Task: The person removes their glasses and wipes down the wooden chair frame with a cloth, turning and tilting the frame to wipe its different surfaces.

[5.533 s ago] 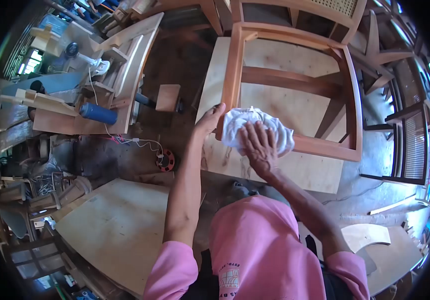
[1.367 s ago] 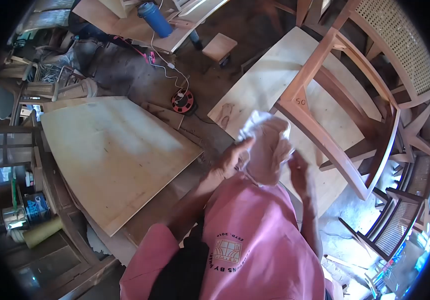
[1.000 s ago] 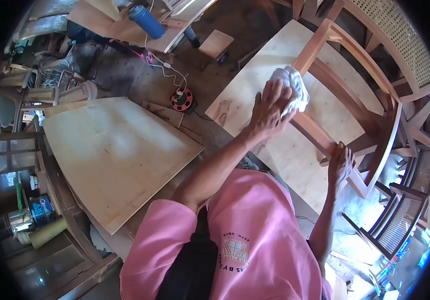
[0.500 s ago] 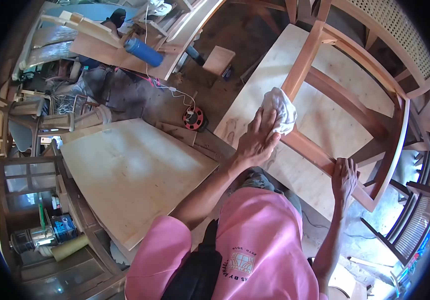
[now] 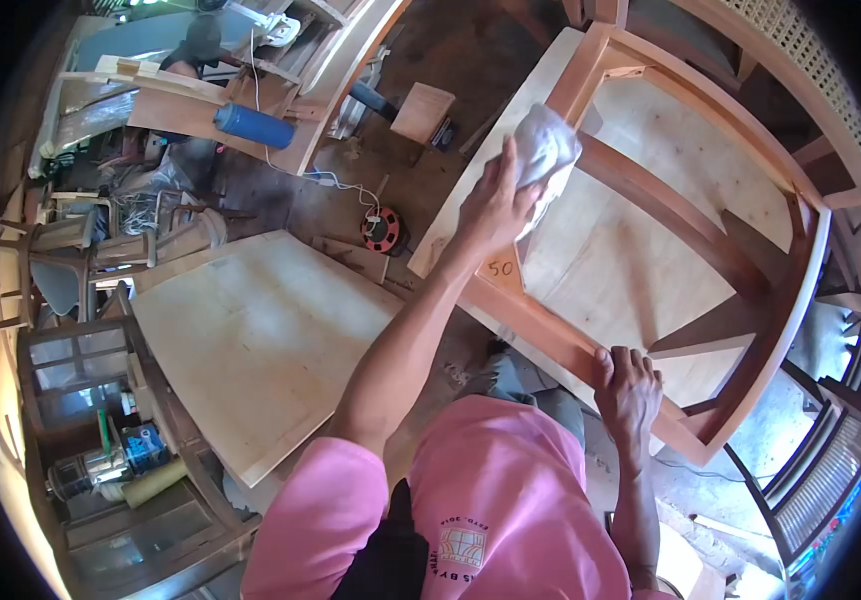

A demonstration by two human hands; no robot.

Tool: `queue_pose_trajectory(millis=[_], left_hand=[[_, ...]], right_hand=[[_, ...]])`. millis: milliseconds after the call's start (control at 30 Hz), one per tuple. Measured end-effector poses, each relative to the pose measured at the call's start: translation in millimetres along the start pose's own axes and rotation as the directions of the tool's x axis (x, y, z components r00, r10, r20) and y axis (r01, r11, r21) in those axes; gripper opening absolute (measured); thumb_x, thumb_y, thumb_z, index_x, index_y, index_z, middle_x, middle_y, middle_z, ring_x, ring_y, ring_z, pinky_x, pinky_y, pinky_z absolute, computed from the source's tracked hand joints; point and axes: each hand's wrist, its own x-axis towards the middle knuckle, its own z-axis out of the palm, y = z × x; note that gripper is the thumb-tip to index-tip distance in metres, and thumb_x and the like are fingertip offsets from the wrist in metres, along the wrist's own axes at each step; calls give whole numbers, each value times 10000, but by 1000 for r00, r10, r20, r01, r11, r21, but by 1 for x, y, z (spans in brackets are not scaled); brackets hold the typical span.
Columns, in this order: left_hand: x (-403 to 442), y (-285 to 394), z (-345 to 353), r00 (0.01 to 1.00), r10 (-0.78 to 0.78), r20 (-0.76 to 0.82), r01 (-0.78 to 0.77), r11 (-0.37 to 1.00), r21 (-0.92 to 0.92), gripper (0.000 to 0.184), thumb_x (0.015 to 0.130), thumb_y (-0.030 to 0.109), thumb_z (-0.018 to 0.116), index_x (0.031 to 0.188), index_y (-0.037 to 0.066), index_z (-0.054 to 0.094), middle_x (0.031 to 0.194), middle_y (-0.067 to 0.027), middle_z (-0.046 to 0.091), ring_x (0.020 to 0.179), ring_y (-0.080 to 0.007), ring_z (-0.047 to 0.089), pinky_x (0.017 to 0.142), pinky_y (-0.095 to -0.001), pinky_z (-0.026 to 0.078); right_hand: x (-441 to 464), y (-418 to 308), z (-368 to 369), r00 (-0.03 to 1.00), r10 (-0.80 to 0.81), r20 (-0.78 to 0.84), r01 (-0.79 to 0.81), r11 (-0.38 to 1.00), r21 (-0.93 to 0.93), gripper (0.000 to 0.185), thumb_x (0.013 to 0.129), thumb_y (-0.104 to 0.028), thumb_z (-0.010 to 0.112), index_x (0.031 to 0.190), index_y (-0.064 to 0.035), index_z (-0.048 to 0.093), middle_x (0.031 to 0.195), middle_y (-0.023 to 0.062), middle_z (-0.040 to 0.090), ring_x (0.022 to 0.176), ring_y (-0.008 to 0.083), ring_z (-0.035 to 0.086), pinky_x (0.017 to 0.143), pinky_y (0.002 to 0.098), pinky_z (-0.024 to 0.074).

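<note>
A reddish wooden chair frame [image 5: 541, 318], marked "50" at one corner, rests over a pale plywood board [image 5: 611, 235]. My left hand [image 5: 499, 205] holds a bunched white cloth [image 5: 548, 145] against the frame's left rail, its fingers partly behind the cloth. Lower right, my right hand [image 5: 631, 390] is wrapped over the near rail, gripping it. The woven cane back [image 5: 801, 60] of the chair rises at the upper right.
Another plywood panel [image 5: 271, 350] lies at the left. A cable reel [image 5: 382, 231] and a small stool [image 5: 423, 112] stand beyond. On a workbench is a blue cylinder [image 5: 254, 126]; a person [image 5: 196, 50] is behind it. Dark chairs [image 5: 821, 470] stand right.
My left hand and the cloth have moved up along the left rail, uncovering the "50" corner. The frame appears closer and turned, with my right hand still on its near rail.
</note>
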Motion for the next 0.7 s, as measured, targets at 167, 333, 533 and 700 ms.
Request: queue_pose_trajectory(millis=[167,333,533,700], left_hand=[[-76,9,-52,933,-240,266,283,949,-137,632,936,224,439,1447,55,109,1381,-247,326,1266,-399,353,1031,-426,317],[-55,-2,-55,791,-377,482,540,801,-259,528,971,198,371,1427,23,169,1413,-242,283,1330,-334,287,1076,-382,251],[98,-28,14,929,35,369,-39,999,5,466,950,173,373,1355,-32,267,1326,-270,373,1210,-397,412,1012,-425,341],[257,-8,62,919,251,304,-318,928,195,414,928,247,448,1219,-46,413,1081,-234,547,972,-364,554,887,-456,422]], right_hand=[[1,-3,-8,999,36,24,-37,998,51,267,884,-314,506,841,-61,580,768,111,573,739,300,549,666,428,401],[5,-6,-12,992,104,71,-109,991,73,266,861,-315,523,865,-56,582,769,110,564,752,290,539,692,413,390],[9,-9,-11,983,166,76,-172,982,83,360,836,-347,533,945,-9,594,781,125,566,760,292,538,712,398,388],[11,-9,-10,984,179,23,-180,982,64,372,808,-373,570,886,-10,593,717,108,525,712,281,521,669,400,379]])
